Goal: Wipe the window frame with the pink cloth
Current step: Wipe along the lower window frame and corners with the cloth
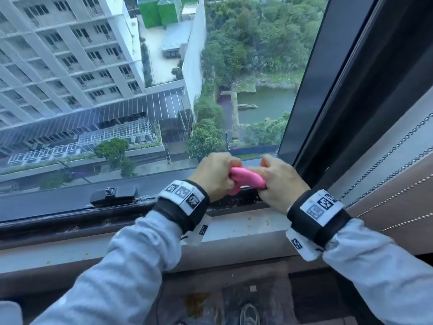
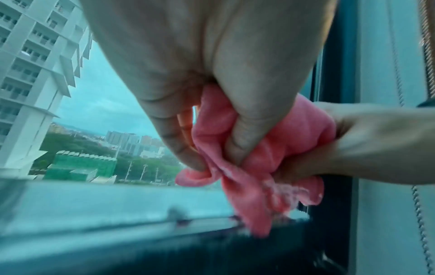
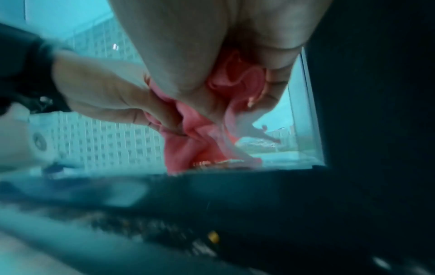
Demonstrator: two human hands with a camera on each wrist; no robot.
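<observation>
The pink cloth point(image 1: 246, 178) is bunched between both hands just above the dark bottom rail of the window frame point(image 1: 70, 221), near its right corner. My left hand point(image 1: 216, 175) grips the cloth's left part, thumb and fingers curled into the folds point(image 2: 237, 141). My right hand point(image 1: 280, 178) grips its right part with curled fingers point(image 3: 188, 78). A loose flap of cloth point(image 3: 186, 154) hangs down to the rail. The fingertips are hidden inside the fabric.
A black window handle point(image 1: 114, 194) sits on the rail to the left. The dark vertical frame post point(image 1: 332, 95) rises at the right, with a beige blind and its bead chains point(image 1: 384, 160) beyond. A pale sill point(image 1: 246, 227), speckled with dirt, runs below the hands.
</observation>
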